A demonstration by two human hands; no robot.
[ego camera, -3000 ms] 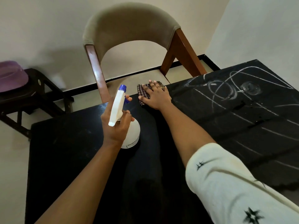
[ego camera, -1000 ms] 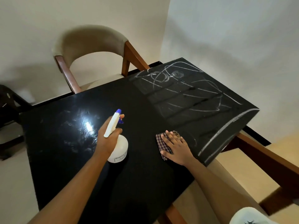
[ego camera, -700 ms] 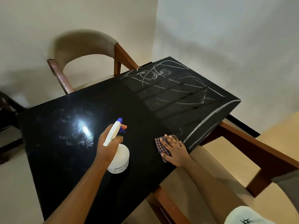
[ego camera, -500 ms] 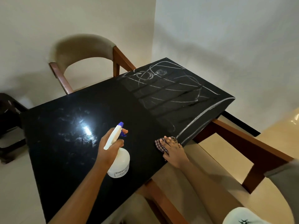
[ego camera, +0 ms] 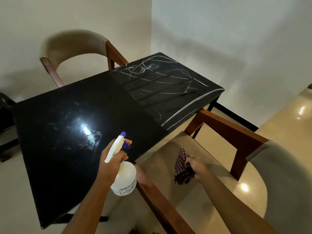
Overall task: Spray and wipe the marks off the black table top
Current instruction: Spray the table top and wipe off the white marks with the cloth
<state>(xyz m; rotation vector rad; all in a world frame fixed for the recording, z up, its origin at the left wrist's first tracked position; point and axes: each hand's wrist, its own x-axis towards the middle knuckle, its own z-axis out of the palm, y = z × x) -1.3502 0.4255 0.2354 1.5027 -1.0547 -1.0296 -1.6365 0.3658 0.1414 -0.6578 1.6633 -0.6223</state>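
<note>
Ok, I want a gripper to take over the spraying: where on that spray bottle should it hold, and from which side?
Grip the spray bottle at its narrow neck, just under the white head, where the left hand holds it. Come from the back, opposite the blue nozzle, so a finger reaches the blue trigger. The round body below looks too wide for a firm hold.
</note>
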